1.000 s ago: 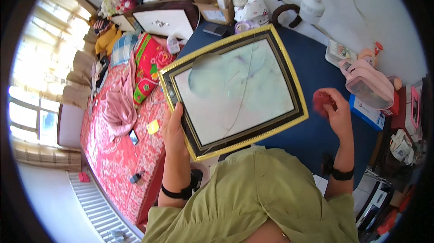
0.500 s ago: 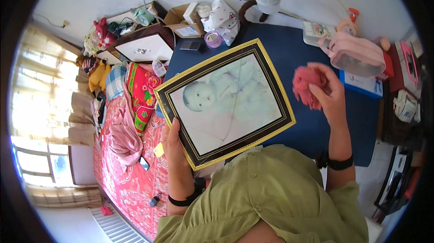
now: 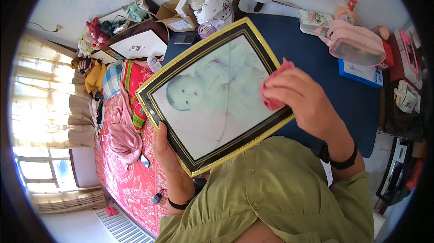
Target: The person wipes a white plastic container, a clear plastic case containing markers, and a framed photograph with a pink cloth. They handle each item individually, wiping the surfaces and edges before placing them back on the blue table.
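A framed baby photo (image 3: 203, 121) with a black and gold border is held up in front of me, tilted. My left hand (image 3: 165, 146) grips its lower left edge, thumb on the front, fingers hidden behind. Bunched in my right hand (image 3: 302, 98) is a pink cloth (image 3: 274, 90), pressed against the right side of the frame's front. Thin crack-like lines run across the picture.
Below the frame lies a dark blue tabletop (image 3: 325, 84). A pink clear-front pouch (image 3: 357, 44) and a blue box (image 3: 360, 73) are at its right. A cardboard box (image 3: 175, 17) stands at the back left. A bed with a red patterned cover (image 3: 124, 184) adjoins on the left.
My right hand has moved left with the pink cloth, from beside the frame onto its right side. The frame has shifted somewhat left in view, still in my left hand.
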The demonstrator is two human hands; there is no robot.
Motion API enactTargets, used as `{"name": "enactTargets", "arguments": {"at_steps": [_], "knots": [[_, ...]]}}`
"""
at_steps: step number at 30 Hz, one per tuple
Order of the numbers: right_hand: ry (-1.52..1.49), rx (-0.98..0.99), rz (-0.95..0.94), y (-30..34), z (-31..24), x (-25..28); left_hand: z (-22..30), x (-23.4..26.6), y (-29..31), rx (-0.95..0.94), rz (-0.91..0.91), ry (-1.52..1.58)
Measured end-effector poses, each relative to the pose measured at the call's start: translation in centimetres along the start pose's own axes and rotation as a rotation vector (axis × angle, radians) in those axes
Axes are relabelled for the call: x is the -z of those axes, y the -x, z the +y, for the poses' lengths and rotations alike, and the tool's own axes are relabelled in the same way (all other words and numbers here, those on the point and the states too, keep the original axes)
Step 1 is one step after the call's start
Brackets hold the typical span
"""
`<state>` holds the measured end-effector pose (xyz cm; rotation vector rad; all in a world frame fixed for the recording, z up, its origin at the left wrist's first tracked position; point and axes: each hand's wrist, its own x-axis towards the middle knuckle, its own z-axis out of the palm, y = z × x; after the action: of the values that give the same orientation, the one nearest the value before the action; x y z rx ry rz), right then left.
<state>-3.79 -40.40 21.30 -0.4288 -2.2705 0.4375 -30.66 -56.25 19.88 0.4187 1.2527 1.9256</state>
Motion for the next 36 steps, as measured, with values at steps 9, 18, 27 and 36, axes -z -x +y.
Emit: {"name": "enactTargets", "arguments": {"at_steps": [9, 18, 27, 36], "knots": [[-0.676, -0.490, -0.167, 6.1, 1.7, 1.3, -0.4, -2.0, -0.9, -0.097, 0.136, -0.367], [-0.558, -0.976, 0.134, 14.0, 7.2, -2.2, -3.3, -3.3, -1.8, -0.390, -0.360, -1.239], [-0.212, -0.823, -0.253, 9.7, 4.2, -2.2, -5.0, -10.7, -1.7, -0.772, -1.152, -1.432], [-0.205, -1.010, 0.400, 14.1, 10.8, -2.9, -7.7, -10.2, -5.6, -0.839, -0.771, -1.335]]}}
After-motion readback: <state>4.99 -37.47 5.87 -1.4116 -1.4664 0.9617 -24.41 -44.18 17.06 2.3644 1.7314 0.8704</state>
